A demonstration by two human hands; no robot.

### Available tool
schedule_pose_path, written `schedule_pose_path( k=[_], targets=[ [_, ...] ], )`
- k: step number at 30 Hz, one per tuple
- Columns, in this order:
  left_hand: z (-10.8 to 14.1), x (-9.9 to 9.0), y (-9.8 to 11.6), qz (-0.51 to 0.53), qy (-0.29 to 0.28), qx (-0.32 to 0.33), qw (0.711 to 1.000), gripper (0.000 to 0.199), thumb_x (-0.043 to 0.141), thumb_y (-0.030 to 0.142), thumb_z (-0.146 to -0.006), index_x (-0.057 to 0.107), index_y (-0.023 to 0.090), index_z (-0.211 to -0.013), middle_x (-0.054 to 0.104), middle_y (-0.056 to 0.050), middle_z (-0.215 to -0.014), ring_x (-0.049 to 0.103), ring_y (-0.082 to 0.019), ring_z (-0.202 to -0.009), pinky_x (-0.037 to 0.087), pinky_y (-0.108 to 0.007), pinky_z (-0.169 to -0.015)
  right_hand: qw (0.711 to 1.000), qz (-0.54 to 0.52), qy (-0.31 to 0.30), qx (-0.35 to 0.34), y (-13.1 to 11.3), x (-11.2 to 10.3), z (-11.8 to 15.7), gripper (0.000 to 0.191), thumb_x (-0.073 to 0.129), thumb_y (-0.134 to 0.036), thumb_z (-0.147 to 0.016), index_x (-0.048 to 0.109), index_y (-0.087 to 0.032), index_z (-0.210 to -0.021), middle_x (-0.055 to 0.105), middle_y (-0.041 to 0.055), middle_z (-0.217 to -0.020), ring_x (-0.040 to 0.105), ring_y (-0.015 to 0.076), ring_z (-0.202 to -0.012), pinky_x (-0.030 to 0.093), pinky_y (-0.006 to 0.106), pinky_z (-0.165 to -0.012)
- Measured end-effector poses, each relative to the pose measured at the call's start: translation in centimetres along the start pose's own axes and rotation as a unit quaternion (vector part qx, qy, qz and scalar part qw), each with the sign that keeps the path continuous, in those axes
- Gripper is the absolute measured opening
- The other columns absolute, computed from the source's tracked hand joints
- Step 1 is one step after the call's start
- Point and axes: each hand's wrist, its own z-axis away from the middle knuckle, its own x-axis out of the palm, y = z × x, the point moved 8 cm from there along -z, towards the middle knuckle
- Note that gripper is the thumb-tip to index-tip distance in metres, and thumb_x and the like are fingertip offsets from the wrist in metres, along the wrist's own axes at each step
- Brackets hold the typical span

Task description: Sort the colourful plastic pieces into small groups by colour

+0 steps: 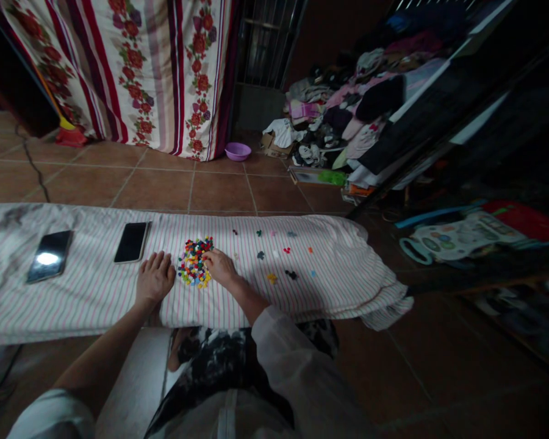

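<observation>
A heap of small multicoloured pieces [194, 263], perhaps beads, lies on a striped cloth [201, 311]. My right hand [219, 267] reaches to the heap's right edge, fingers bent and drawn together at the pieces. What its fingertips pinch, if anything, is too small to make out. Flat on the cloth just left of the heap rests my left hand [155, 277], fingers stretched out and holding nothing. Right of the heap sit little single-colour groups, among them yellow pieces [271, 278], black pieces [291, 275], red pieces [287, 250] and dark grey pieces [260, 255].
Two phones, a near one [132, 242] and a farther left one [50, 256], lie on the cloth. Beyond are a floral curtain [158, 73], a purple basin [238, 151] and a pile of clothes [348, 116]. A toy walker [466, 235] stands at right.
</observation>
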Motion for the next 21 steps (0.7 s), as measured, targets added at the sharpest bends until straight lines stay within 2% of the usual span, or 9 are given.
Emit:
schedule_pose_path(
  k=[9,21],
  targets=[
    [-0.1,0.5,-0.2,-0.010,-0.009,0.000,1.000,0.051,0.034,0.037,-0.093,0.059,0.012,-0.131,0.055,-0.016,-0.143,0.044,-0.032,-0.138,0.032,-0.047,-0.112,0.996,-0.078,0.047,0.008,1.8,0.1,-0.4,0.029,0.054,-0.019,-0.088,0.071,-0.026,-0.110,0.072,0.0013,-0.109,0.066,0.0161,-0.099,0.049,0.025,-0.087],
    [0.0,0.6,-0.2,-0.015,-0.004,0.004,1.000,0.052,0.034,0.037,-0.094,0.058,0.013,-0.132,0.054,-0.016,-0.143,0.044,-0.032,-0.138,0.032,-0.048,-0.112,0.993,-0.102,0.043,0.045,2.4,0.4,-0.4,0.028,0.056,-0.023,-0.088,0.072,-0.031,-0.109,0.076,-0.0027,-0.099,0.069,0.0149,-0.090,0.051,0.023,-0.079]
  ],
)
